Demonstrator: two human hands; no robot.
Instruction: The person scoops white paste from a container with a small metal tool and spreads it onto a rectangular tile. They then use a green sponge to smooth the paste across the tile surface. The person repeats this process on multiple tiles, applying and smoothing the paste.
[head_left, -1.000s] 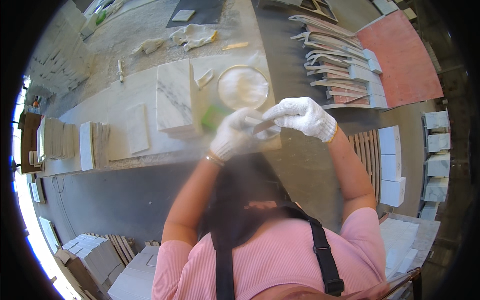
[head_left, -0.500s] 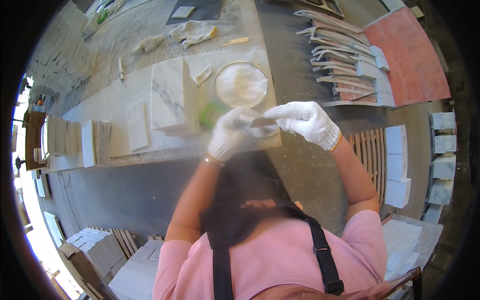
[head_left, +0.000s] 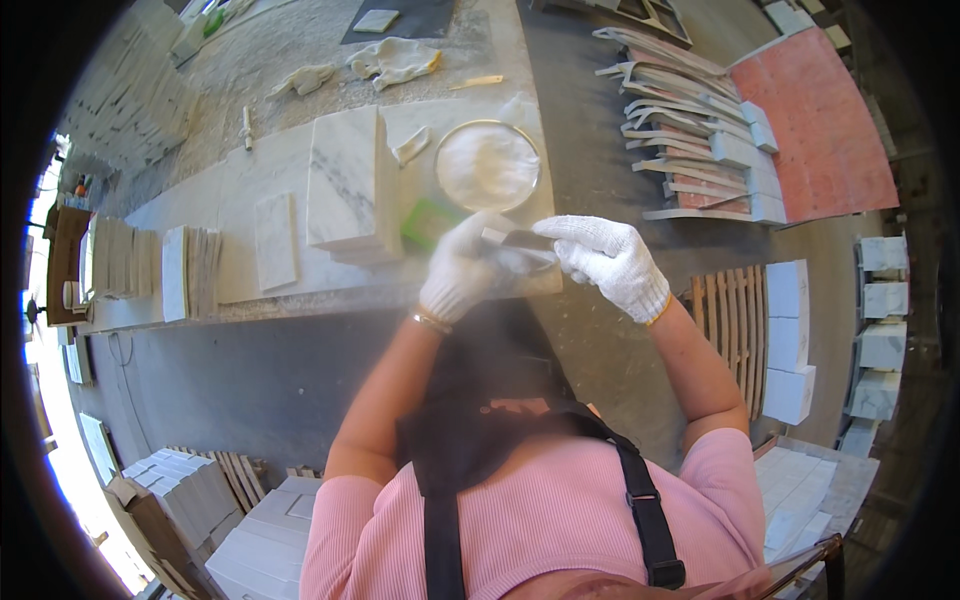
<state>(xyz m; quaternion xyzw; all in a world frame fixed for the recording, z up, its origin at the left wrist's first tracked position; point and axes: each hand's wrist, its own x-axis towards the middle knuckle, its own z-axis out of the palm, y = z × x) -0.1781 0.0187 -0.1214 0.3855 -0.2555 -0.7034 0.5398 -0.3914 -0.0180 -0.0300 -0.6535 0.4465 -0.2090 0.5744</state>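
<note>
In front of my body, over the table's near edge, both white-gloved hands meet. My left hand (head_left: 462,265) is closed round a small white stone piece (head_left: 492,236), seen nearly edge-on and partly hidden by the glove. My right hand (head_left: 610,258) pinches a thin, flat grey blade (head_left: 527,240), like a scraper, which lies against that piece. Its handle, if any, is hidden in the glove. Just beyond the hands stands a round bowl of white powder (head_left: 488,165). A bright green object (head_left: 428,222) lies beside my left hand, blurred.
A stack of veined marble tiles (head_left: 350,185) stands left of the bowl, with a single tile (head_left: 276,243) farther left. Crumpled gloves (head_left: 395,62) and a yellowish stick (head_left: 477,82) lie farther back. Wooden slats (head_left: 728,330) and white blocks (head_left: 787,340) are at my right.
The view has shifted slightly. The right hand has tilted and dropped a little, and the blade has turned slightly against the stone piece. Both hands keep their hold.
</note>
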